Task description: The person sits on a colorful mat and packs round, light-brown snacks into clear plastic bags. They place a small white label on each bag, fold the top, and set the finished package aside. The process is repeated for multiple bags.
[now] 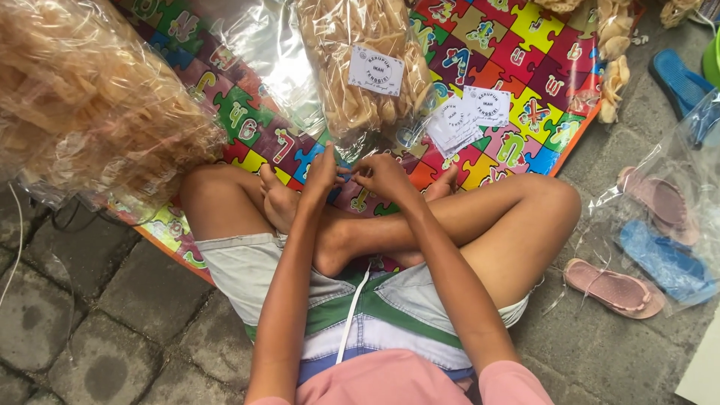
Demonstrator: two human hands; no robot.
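We see glossy, crinkled clear plastic on the cracker bag [367,67], and its label [375,70] looks like matt white paper. The puzzle mat [517,82] looks like soft foam (smooth, a little shiny). The pavement [90,315] is rough grey stone. The shorts [262,277] are matt woven cloth, the pink sandal [613,287] dull rubber.

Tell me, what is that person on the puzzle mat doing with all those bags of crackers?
A person sits cross-legged on a colourful puzzle mat, their left hand and right hand together at the open end of a clear bag of crackers. What the fingers pinch is too small to tell. A small stack of white labels lies beside that bag, and a bigger bag of crackers sits at the left.
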